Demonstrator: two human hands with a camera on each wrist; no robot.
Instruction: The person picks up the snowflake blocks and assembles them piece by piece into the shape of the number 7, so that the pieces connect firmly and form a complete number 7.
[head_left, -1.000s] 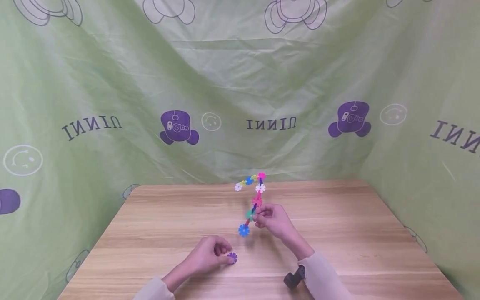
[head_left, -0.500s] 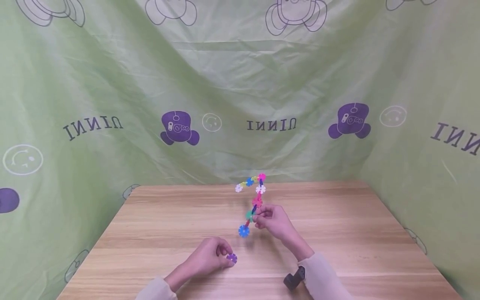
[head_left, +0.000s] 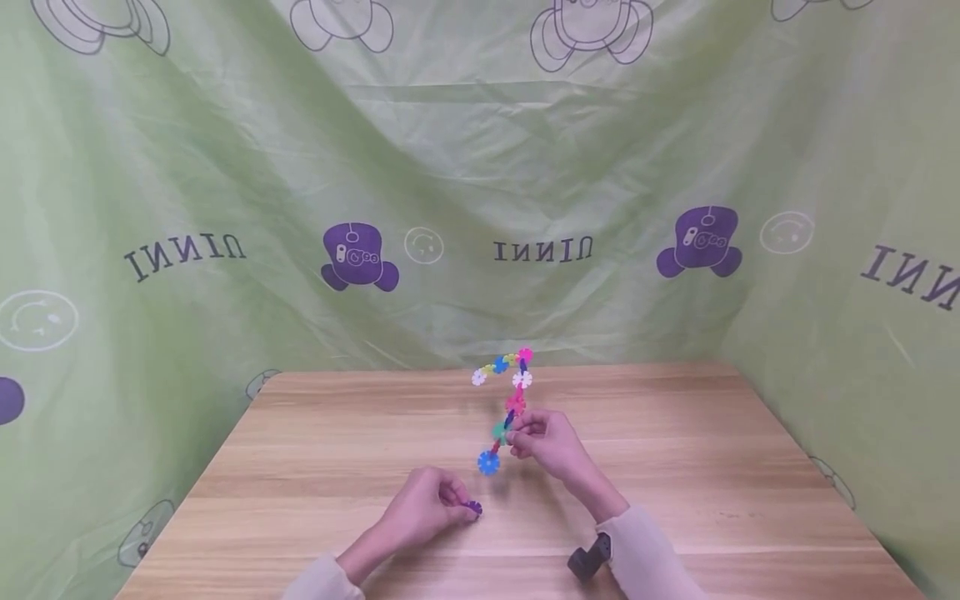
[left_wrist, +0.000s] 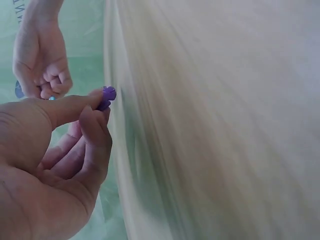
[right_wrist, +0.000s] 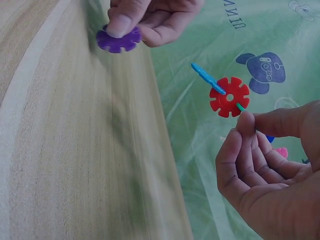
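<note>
My left hand pinches a purple notched snowflake disc between thumb and fingers, low over the table. In my right hand is a curving chain of interlocked snowflake discs, pinched at the green disc near its lower end. A blue disc forms that end; the red disc sits between blue and green. Above the hand the chain climbs through pink and white discs, then bends left to a white disc. The purple disc is apart from the chain. Fingers hide part of the green disc.
The wooden table lies under both hands. A green printed cloth hangs behind and at both sides. A small black device is at the right sleeve's cuff.
My left hand has shifted slightly right and up, and the purple disc has turned from nearly face-on to a more tilted pose. The right hand and chain stay almost still.
</note>
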